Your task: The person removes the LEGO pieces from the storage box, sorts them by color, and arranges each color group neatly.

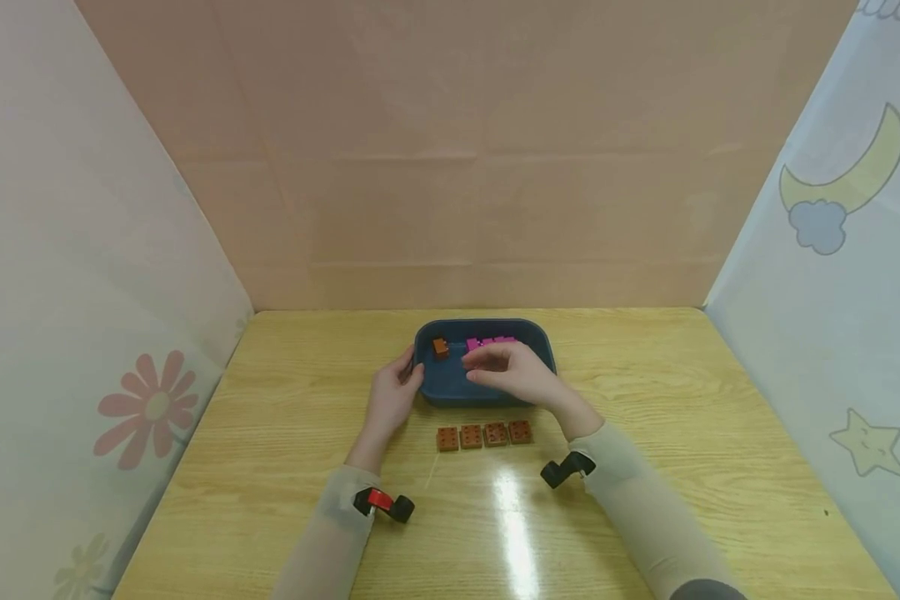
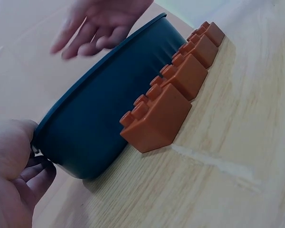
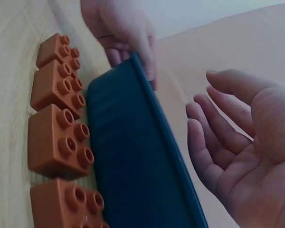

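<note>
A dark blue plastic basin (image 1: 482, 398) stands on the table. My left hand (image 1: 394, 396) grips its left end, thumb over the rim and fingers against the outer wall, as the left wrist view also shows. Over the basin's right half hovers my right hand (image 1: 516, 372), fingers loosely bent; the right wrist view shows nothing between its fingers (image 3: 199, 137). Inside the basin, a brown toy building block (image 1: 440, 347) lies at the left, and several pink blocks (image 1: 472, 343) sit along the back, partly hidden by the right hand.
In front of the basin, several brown building blocks (image 1: 471, 437) stand in a row, studs up. The wood-grain table (image 1: 292, 400) meets a tan back wall (image 1: 450, 208), with light patterned panels on both sides. A camera (image 1: 567, 469) is strapped to the right wrist.
</note>
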Demonstrator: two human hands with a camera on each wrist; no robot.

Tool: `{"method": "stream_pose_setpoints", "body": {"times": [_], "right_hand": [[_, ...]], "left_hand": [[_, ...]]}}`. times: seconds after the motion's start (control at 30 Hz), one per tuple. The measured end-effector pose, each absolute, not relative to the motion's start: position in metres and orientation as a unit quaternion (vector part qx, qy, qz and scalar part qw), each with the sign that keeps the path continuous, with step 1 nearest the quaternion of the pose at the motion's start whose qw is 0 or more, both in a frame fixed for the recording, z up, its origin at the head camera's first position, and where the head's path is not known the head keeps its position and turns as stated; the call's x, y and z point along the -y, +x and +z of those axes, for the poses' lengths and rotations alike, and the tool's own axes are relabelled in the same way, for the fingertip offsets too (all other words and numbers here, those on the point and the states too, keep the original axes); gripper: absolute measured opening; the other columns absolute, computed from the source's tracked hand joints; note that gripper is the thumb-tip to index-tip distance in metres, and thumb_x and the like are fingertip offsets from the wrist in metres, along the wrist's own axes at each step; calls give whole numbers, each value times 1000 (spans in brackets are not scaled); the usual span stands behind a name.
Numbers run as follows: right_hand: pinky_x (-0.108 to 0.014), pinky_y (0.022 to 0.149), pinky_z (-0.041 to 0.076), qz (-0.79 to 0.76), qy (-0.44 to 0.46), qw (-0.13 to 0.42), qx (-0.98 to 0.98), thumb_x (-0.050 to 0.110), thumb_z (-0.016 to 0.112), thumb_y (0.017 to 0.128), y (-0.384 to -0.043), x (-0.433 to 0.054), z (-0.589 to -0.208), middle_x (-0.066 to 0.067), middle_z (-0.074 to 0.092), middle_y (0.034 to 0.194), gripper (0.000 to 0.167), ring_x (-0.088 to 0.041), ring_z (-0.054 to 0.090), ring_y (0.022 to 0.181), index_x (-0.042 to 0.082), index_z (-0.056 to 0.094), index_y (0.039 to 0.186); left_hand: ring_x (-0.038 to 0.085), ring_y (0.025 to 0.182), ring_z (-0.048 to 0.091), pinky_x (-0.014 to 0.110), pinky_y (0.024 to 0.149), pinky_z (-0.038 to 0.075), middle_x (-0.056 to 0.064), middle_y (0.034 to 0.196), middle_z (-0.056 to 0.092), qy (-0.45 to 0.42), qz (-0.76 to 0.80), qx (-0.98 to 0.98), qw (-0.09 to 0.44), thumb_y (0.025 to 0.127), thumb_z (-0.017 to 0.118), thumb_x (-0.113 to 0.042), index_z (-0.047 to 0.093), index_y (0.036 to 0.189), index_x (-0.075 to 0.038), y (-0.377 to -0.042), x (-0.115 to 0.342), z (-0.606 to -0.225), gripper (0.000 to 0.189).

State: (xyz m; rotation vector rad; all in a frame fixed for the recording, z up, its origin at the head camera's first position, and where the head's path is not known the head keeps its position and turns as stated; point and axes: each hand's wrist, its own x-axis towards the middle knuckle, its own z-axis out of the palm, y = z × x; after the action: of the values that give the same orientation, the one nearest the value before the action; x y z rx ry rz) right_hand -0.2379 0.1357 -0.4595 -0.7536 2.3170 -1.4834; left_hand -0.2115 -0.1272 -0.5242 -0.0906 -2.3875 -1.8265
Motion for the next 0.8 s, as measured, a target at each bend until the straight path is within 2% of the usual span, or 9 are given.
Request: {"method": "stream_pose_setpoints", "body": {"times": [0.23,0.53,0.8], "right_hand": [[-41,92,64,-475,-232,118,-840,30,77,101,-265,-106,-465,-2,76,125,37,-19,72,110,11,75,133],[-45,103,60,-443,-205,109,-866,13,77,100,-293,-76,-474,-10,74,133,39,-27,71,118,6,72,138],[-44,104,59,-429,-187,118,-876,12,78,99,-300,-70,-484,-10,72,135,43,-28,69,123,7,70,141]], "left_hand": [[32,141,56,34,110,53,22,155,54,-23,-617,784,63,108,63,-11,51,154,5,-212,126,-523,50],[28,138,59,33,108,54,20,151,58,-28,-610,790,64,109,63,-12,52,154,4,-213,126,-523,49],[28,139,58,33,109,54,19,154,56,-23,-609,791,61,109,63,-15,52,155,2,-212,123,-523,50]]}}
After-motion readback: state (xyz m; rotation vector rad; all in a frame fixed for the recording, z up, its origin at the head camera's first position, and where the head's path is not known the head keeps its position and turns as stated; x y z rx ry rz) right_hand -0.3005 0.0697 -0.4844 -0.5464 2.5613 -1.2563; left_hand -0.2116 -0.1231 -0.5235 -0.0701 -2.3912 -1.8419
